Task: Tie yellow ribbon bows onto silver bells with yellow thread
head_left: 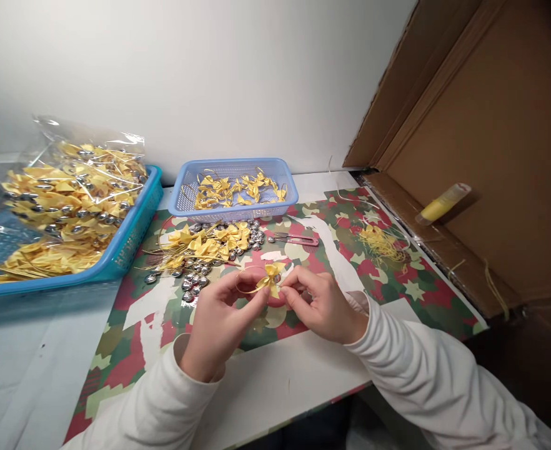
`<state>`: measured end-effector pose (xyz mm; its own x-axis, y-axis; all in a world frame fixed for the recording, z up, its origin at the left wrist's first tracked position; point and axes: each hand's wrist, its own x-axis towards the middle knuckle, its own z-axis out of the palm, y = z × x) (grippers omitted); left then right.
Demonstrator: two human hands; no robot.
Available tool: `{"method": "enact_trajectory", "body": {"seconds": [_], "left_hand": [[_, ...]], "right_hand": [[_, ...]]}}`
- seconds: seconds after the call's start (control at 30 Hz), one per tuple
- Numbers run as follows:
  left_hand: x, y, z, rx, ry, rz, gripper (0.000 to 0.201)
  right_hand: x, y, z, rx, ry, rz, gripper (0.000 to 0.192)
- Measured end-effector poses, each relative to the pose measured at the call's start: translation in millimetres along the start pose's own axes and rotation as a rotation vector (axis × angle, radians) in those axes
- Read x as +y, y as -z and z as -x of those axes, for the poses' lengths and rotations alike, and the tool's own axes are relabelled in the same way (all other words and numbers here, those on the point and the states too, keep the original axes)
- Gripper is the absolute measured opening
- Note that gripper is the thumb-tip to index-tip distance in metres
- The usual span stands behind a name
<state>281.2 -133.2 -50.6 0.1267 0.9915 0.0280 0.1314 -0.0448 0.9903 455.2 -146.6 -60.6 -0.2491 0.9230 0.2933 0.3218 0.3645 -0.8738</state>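
I see a small yellow bow [272, 277] with a thin gold loop held above the patterned mat [388, 294], pinched between both hands. My left hand [223, 315] grips its left side with thumb and fingers closed on it, and my right hand [320, 303] pinches its right side the same way. Just beyond them lies a pile of bows [205, 242] mixed with silver beads [193, 278], and small scissors [298, 238] beside that. Farther back stands a small blue basket [235, 187] holding bows. On the table's left sits a big blue basket [130, 244] carrying a clear bag [76, 181] of bows.
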Motion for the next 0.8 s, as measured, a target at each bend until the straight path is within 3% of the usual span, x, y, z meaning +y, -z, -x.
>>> {"method": "enact_trajectory", "body": {"seconds": [0.23, 0.47, 0.8], "left_hand": [[-9, 9.6, -1, 0.006, -0.222, -0.308, 0.01], [-1, 8.7, 0, 0.049, -0.42, -0.458, 0.011], [-1, 11.5, -1, 0.082, -0.526, -0.566, 0.005]], "right_hand": [[2, -1, 1, -0.002, -0.021, 0.011, 0.012], [0, 0, 1, -0.002, -0.036, 0.017, 0.011], [-1, 1, 0, -0.03, -0.065, 0.023, 0.01]]}}
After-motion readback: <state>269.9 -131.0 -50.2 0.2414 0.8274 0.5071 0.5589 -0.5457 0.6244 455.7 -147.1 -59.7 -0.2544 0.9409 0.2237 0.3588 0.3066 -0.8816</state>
